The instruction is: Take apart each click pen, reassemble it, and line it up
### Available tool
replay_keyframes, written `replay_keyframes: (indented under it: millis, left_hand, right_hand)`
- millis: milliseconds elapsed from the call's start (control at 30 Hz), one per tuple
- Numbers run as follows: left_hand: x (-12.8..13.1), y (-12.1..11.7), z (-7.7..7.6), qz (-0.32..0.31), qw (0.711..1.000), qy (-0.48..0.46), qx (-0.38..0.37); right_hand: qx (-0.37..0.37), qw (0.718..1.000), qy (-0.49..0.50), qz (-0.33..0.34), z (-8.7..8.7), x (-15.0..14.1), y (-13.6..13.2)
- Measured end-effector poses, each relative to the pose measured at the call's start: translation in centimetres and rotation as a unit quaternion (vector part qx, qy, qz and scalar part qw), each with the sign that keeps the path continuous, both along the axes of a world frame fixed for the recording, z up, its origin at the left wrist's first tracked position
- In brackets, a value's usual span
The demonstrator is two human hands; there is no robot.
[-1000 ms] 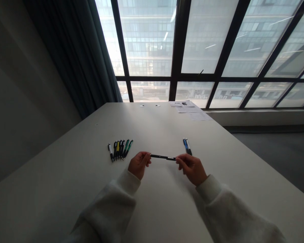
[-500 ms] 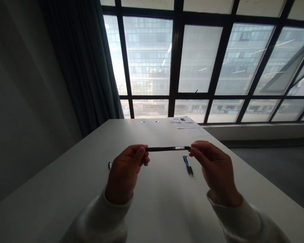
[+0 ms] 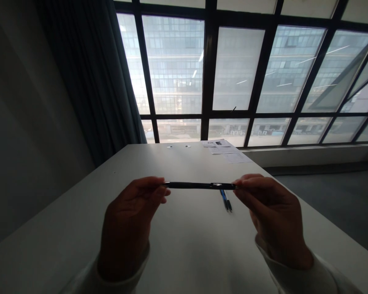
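Observation:
A slim black pen with a small shiny band lies level across the view, held up above the white table. My left hand pinches its left end between fingertips and thumb. My right hand grips the right end the same way. Just below and beyond the pen's right half, a blue pen and a dark pen lie side by side on the table. My left hand hides the spot where a row of coloured pens lay earlier.
Loose papers and two small white discs sit at the table's far end. The table's right edge drops to a grey floor. A tall dark-framed window fills the back, with a dark curtain at left.
Both hands have risen toward me with the pen, and the view has tilted upward. The row of coloured pens has gone from sight behind my left hand.

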State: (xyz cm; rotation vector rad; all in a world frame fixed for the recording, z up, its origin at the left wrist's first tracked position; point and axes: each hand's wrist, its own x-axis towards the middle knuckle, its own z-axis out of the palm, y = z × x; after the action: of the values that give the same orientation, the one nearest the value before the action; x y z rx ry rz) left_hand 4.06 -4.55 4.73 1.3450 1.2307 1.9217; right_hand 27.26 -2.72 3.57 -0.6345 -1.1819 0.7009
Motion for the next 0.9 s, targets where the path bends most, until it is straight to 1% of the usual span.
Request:
replay_keyframes:
  millis: [200,400,533,700,800,900]
  left_hand:
    - [0.1,0.0,-0.1,0.031,0.999,0.013,0.013]
    - [-0.3,-0.2,-0.3,0.038,0.999,0.031,0.006]
    - [-0.1,-0.6,0.0,0.046,0.996,0.079,0.009]
    - [0.4,-0.9,0.0,0.073,0.986,0.144,0.050]
    - [0.5,-1.0,0.1,0.074,0.980,0.175,0.063]
    - [0.5,-1.1,0.3,0.067,0.973,0.214,0.059]
  right_hand:
    - [-0.004,1.000,-0.006,-0.004,-0.2,0.2,0.0]
    - [-0.025,1.000,-0.010,-0.004,-0.2,0.4,-0.2]
    - [-0.037,0.999,-0.021,0.004,-0.2,0.4,-0.2]
    - [-0.030,0.999,-0.027,-0.003,-0.6,0.3,-0.1]
    - [-0.017,0.999,-0.028,-0.006,-0.7,0.2,-0.1]
    - [-0.009,0.999,-0.034,-0.004,-0.7,0.1,-0.1]
